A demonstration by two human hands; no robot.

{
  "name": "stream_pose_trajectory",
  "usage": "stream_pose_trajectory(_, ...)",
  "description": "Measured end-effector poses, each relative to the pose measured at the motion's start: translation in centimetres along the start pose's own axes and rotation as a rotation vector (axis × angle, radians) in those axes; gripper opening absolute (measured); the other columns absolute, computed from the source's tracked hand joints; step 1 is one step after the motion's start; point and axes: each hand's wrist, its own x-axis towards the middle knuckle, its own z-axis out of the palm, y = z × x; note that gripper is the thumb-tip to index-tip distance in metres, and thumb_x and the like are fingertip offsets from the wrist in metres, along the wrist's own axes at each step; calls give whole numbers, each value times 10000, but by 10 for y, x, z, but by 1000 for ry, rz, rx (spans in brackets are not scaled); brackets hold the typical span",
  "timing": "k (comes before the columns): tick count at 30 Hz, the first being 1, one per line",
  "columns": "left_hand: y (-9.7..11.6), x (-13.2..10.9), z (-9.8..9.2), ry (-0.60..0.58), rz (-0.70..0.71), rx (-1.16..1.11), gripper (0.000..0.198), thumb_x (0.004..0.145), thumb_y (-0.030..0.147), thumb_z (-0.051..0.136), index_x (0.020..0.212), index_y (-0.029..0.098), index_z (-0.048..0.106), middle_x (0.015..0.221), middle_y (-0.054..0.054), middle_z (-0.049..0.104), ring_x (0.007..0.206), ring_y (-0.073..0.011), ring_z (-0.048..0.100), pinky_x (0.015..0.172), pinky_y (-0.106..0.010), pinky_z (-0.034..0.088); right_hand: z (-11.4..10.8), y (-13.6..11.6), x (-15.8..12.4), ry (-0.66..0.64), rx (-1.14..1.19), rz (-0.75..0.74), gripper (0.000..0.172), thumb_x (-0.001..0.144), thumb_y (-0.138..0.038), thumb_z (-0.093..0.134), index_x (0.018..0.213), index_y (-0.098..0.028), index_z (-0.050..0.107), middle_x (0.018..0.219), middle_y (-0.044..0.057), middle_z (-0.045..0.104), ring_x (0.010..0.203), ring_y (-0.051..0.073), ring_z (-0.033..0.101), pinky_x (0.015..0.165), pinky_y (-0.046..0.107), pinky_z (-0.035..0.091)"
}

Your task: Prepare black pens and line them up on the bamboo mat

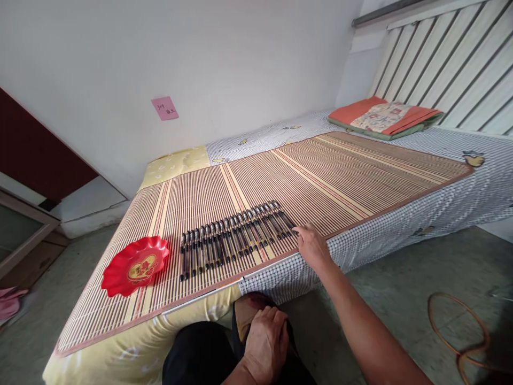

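Observation:
A long slanting row of black-capped pens [230, 238], clear-barrelled and laid side by side, lies on the bamboo mat [304, 176]. At the row's right end, my right hand [312, 245] has its thumb and forefinger pinched on the lower end of the last pen [289, 220]. The other fingers of that hand are curled in. My left hand [265, 334] is down below the bed's edge, its fingers bent over my dark-trousered leg; its fingertips are partly hidden. Left of the pens sits a red scalloped plate [160, 251] with a gold heart design.
Checked and yellow bedding [176, 163] shows around the mat. A folded orange and floral quilt [379, 115] lies at the far right, by the white slatted headboard [452, 59]. A pink note [164, 108] is on the wall. On the floor at right is a coiled cord [457, 299].

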Motion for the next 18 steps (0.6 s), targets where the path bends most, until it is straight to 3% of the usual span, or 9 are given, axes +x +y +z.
stream_pose_trajectory(9, -1, 1, 0, 10, 14, 10, 201, 924, 63, 497, 928, 211, 633, 875, -47, 695, 825, -238, 646, 776, -375, 479, 3, -1, 2, -30, -13, -22, 358, 994, -96, 468, 1244, -111, 724, 1137, 159, 651, 992, 244, 650, 857, 311, 465)
stream_pose_trajectory(14, 0, 1, -1, 7, 21, 12, 210, 921, 54, 489, 940, 207, 631, 881, -49, 694, 834, -236, 647, 779, -376, 486, 3, -1, 1, -48, -7, -31, 354, 1001, -118, 476, 1253, -135, 724, 1149, 153, 649, 885, 221, 657, 739, 297, 465)
stream_pose_trajectory(18, 0, 1, 0, 9, 28, 12, 206, 922, 58, 494, 950, 208, 633, 884, -47, 691, 836, -230, 643, 786, -371, 487, 2, 0, 0, -24, -5, -30, 342, 983, -100, 492, 1234, -131, 722, 1132, 149, 639, 949, 237, 651, 792, 303, 459)
